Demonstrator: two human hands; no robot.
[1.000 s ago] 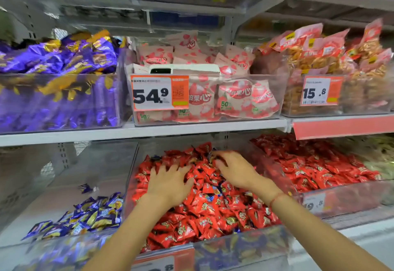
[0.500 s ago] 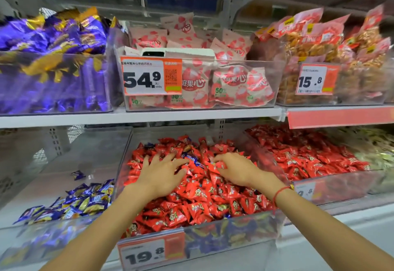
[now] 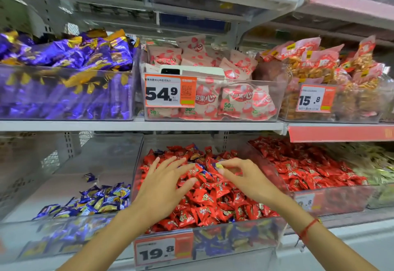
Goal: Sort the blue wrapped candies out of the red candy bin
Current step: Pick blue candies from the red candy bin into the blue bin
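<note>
Two hands work in one clear plastic bin (image 3: 277, 226) heaped with red wrapped candies (image 3: 213, 198). The right hand (image 3: 245, 176) pinches a small blue and yellow wrapped candy (image 3: 218, 165) at its fingertips, mid-pile, just beside the left hand (image 3: 164, 183), which lies spread flat, holding nothing. A few more blue wrappers peek out behind; their count is unclear.

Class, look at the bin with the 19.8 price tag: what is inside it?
The bin holds heaped red candies, with blue wrapped candies showing among them. Both hands cover part of the heap, hiding whatever lies beneath.
</note>
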